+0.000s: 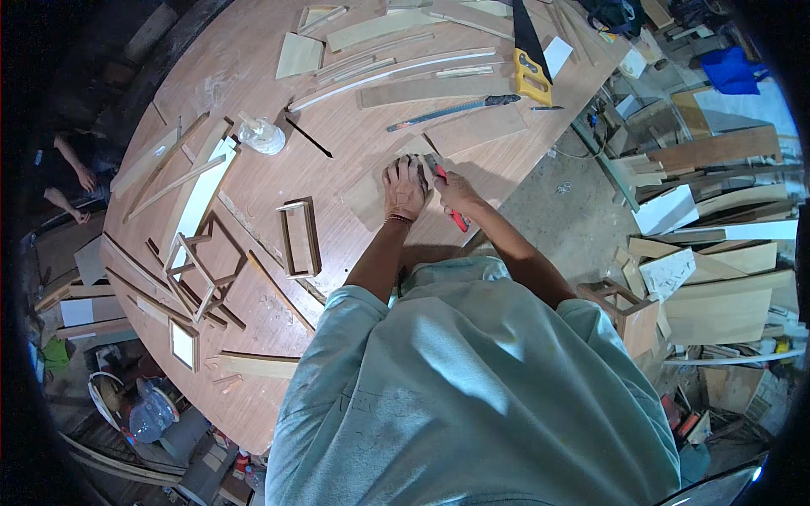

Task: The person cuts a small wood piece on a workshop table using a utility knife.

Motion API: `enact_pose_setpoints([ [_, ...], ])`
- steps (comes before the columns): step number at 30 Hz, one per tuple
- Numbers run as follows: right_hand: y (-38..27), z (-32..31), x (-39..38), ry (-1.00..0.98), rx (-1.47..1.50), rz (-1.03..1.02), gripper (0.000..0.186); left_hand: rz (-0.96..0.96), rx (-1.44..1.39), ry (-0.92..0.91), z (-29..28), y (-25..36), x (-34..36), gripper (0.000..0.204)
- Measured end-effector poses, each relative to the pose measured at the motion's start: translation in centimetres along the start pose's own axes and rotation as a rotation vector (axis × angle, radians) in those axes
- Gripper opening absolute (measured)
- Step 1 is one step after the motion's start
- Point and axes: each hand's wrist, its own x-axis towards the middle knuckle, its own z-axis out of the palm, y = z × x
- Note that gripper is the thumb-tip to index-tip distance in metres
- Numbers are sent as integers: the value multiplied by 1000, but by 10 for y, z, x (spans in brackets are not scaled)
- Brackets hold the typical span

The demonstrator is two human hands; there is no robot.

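My left hand [406, 187] lies over a thin tan sheet [363, 199] on the workbench, its fingers bent together around a piece that they mostly hide. Close beside it on the right, my right hand [458, 194] is closed around a red-handled tool [460, 221]. The tool's grey head points away from me and reaches toward the left fingertips; its exact kind cannot be made out. A flat board [477, 131] lies just beyond both hands.
The round-edged wooden table [253, 190] holds a small wooden frame [299, 239], a clear plastic jar [261, 136], a yellow-handled saw [532, 76], a blue blade [447, 113] and several wood strips. Stacked boards [717, 312] stand at right. Another person's hand [86, 179] shows at far left.
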Motion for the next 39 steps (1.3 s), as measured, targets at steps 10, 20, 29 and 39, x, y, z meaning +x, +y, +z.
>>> enact_pose_setpoints([
  [10,4,13,-18,333,-414,-201,33,-12,17,-11,-2,2,2,43],
  [20,6,14,-20,250,-464,-224,37,-2,8,-22,-1,0,1,48],
  [29,-14,11,-11,167,-502,-22,35,-21,13,-11,1,0,2,41],
  [39,-6,23,-10,154,-528,27,31,-28,1,-41,-4,0,3,44],
])
